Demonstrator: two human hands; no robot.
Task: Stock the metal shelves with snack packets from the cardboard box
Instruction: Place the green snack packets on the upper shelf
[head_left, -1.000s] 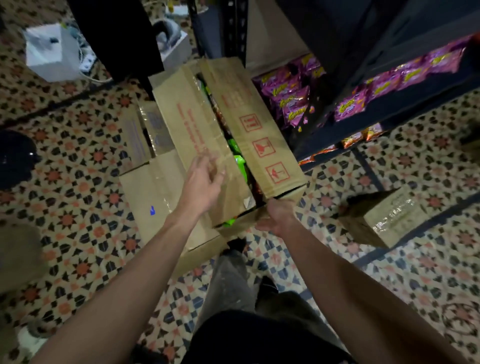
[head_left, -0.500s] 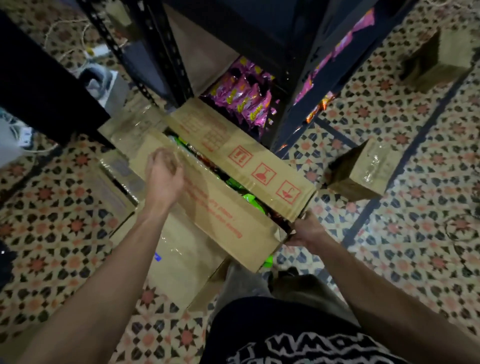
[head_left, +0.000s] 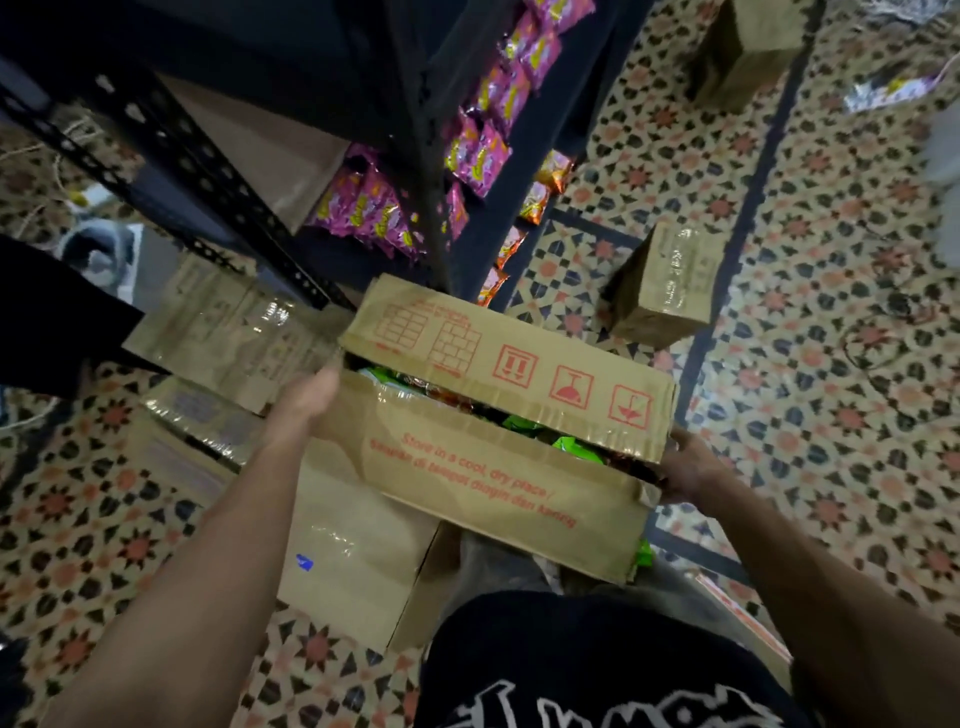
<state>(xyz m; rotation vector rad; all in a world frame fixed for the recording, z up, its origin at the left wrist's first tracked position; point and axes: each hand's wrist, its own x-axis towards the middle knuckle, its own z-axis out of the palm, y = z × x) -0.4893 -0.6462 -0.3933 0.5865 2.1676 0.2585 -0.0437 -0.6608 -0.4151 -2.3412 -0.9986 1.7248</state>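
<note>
Both arms out fwd, left hand (head_left: 306, 397) gripping cardboard box (head_left: 488, 467) L end, right hand (head_left: 693, 465) gripping R end

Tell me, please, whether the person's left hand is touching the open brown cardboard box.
Touching. The head view shows the left hand pressed against the left end of the open brown cardboard box, with no gap.

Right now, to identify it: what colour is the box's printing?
Red, on the cardboard box; head view.
</note>
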